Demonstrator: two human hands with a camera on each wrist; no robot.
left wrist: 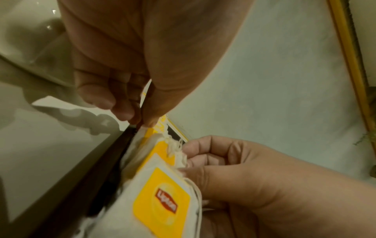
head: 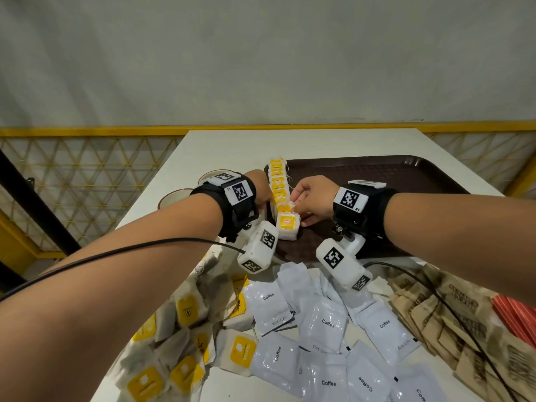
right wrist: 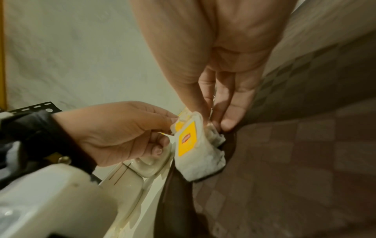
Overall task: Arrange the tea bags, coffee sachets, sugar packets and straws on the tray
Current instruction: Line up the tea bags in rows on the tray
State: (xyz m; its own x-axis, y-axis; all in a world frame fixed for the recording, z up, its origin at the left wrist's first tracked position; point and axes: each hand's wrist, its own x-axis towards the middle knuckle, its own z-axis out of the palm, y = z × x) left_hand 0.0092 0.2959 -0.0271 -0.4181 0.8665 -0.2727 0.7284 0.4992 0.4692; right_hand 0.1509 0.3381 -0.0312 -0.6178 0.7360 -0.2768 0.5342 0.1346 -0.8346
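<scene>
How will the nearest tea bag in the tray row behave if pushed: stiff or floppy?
Probably floppy: the nearest tea bag is soft white paper with fuzzy, crumpled edges in the right wrist view. Likely light for its size, so it should slide on the tray rather than tip. The row of tea bags overlaps, so a push may shift neighbours.

— What's at the tray's edge?
— A row of tea bags (right wrist: 195, 145) with yellow tags, standing against the rim of the brown tray (right wrist: 295, 161).
— And the hands?
— The right hand (right wrist: 219, 90) pinches the row's top from above; the left hand (right wrist: 122, 133) holds its other side. A white desk (right wrist: 126, 190) lies below.
</scene>
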